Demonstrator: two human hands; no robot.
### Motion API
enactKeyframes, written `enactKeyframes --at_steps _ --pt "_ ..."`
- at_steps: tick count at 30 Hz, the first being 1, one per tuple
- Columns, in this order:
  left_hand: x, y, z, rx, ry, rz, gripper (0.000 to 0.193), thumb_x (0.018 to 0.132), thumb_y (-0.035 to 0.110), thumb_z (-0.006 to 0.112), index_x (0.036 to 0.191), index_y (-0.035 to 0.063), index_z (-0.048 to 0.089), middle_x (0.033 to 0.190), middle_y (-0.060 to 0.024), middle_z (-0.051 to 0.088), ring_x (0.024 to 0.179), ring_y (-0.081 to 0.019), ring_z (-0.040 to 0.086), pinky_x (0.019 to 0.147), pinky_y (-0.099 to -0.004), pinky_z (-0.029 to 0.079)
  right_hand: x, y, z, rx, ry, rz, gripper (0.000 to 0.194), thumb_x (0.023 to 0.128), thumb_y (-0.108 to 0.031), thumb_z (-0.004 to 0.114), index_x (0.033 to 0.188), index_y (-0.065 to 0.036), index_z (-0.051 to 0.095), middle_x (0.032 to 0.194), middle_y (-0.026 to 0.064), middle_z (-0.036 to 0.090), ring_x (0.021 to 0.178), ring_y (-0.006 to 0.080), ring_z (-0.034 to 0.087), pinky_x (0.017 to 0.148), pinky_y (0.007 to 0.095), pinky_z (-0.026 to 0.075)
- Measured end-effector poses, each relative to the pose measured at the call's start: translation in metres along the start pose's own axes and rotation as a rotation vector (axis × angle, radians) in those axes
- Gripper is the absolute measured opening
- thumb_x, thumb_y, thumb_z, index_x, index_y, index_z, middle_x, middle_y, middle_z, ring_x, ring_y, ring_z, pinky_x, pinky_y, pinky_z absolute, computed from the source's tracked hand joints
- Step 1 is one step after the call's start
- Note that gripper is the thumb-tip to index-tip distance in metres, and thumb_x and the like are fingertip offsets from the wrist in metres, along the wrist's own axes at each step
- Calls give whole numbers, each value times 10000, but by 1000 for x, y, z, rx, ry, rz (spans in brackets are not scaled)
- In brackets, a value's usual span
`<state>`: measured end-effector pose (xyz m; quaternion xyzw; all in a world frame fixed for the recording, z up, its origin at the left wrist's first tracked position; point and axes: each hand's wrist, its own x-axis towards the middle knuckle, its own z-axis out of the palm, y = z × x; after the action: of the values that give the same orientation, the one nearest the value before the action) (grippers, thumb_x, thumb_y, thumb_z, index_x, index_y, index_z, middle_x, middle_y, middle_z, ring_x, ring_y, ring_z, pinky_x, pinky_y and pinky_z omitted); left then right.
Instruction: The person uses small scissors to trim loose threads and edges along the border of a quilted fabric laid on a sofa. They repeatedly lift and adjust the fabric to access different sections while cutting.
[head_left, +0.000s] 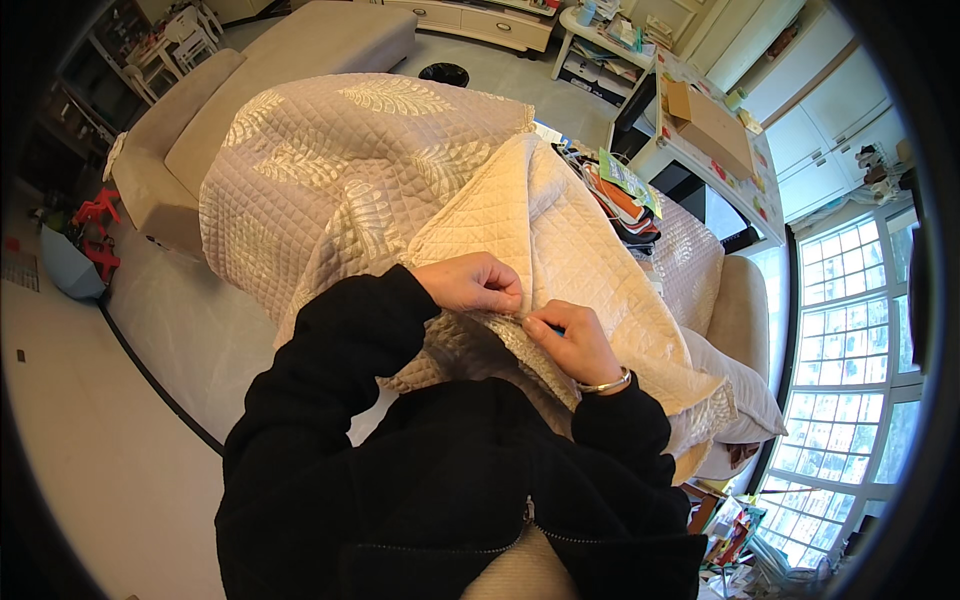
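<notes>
A quilted mauve cover (300, 217) with pale leaf patterns is spread before me, part of it turned over to show its cream underside (555, 225). My left hand (476, 283) pinches the edge of the cover between thumb and fingers. Close on its right, my right hand (574, 337), with a bracelet at the wrist, has thumb and forefinger together at the same edge. A small bit of something blue shows between its fingers; I cannot tell what it is. Below my hands the cover's trimmed border (529, 352) hangs toward my lap.
A beige sofa (300, 60) extends behind the cover. Folded clothes and cables (619, 202) lie right of it, near a table holding a cardboard box (712, 131). A grey cushion (735, 386) lies at right. A black bin (444, 74) stands on the floor beyond.
</notes>
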<state>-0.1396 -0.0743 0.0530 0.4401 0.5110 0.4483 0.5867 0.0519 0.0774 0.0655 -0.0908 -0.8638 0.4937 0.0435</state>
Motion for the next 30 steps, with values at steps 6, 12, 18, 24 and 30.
enactKeyframes --at_steps 6,12,18,24,30 --pt "3 -3 -2 -11 -22 3 193 984 214 638 870 60 614 741 89 496 661 -33 408 594 -224 357 2 3 1 80 -43 67 256 903 -234 693 879 20 712 737 133 650 660 235 609 636 338 465" --pt "5 -5 -2 -28 -38 16 198 986 213 634 860 63 603 752 87 495 660 -36 401 594 -224 353 4 3 2 116 -52 76 253 904 -226 692 869 24 707 728 125 652 655 207 604 632 326 462" --pt "3 -1 -2 -85 4 36 193 991 214 626 877 61 601 767 73 505 670 -43 410 613 -224 360 3 5 4 108 3 62 242 910 -208 684 865 29 700 734 115 658 663 190 603 638 316 465" --pt "-12 7 -7 -151 134 117 181 986 215 635 895 63 599 784 60 499 714 -59 423 666 -225 373 -1 5 -6 119 14 50 233 911 -208 678 878 21 703 773 116 674 681 200 619 648 321 471" --pt "-21 11 -3 -149 259 111 177 982 207 638 895 55 611 783 47 522 702 -69 447 661 -233 384 -2 -8 -5 -35 47 -76 189 897 -181 678 896 6 709 774 142 648 669 286 614 623 355 469"
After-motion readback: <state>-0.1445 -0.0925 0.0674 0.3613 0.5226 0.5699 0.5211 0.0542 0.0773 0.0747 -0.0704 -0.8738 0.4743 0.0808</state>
